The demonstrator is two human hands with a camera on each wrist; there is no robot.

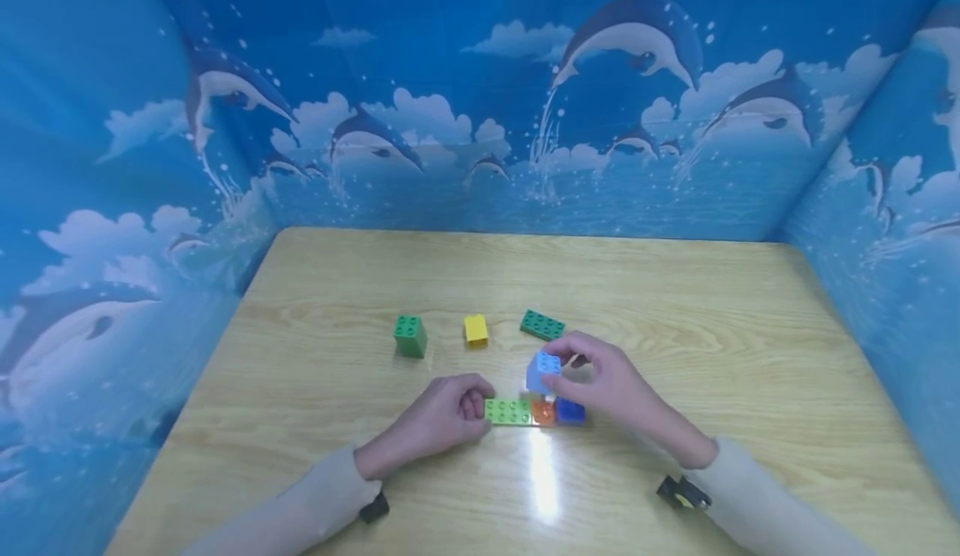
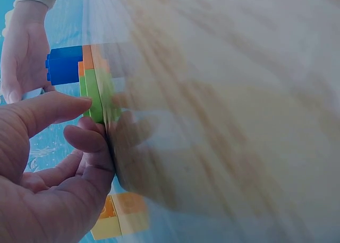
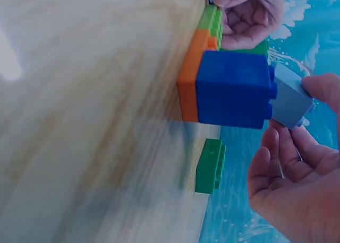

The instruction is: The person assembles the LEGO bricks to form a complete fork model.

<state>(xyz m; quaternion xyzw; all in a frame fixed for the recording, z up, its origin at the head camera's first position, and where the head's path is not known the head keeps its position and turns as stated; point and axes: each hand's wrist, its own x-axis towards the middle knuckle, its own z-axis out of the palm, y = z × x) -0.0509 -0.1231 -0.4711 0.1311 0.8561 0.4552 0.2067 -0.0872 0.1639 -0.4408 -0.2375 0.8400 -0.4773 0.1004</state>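
A light green brick (image 1: 508, 412) lies flat on the table, joined end to end with an orange brick (image 1: 543, 413). On the orange brick's right part stands a tall dark blue brick (image 3: 234, 89). My left hand (image 1: 442, 413) pinches the light green brick's left end between thumb and fingers. Above the orange brick, my right hand (image 1: 603, 379) holds a light blue brick (image 1: 542, 374) by thumb and fingertips. The light blue brick (image 3: 291, 97) is tilted in the right wrist view. Whether it touches the dark blue one is hard to tell there.
Behind the hands, a tall green brick (image 1: 411, 338), a yellow brick (image 1: 476, 332) and a flat dark green brick (image 1: 542, 324) stand apart on the wooden table (image 1: 337, 289). Blue dolphin-printed cloth (image 1: 480, 139) hangs around the back and sides.
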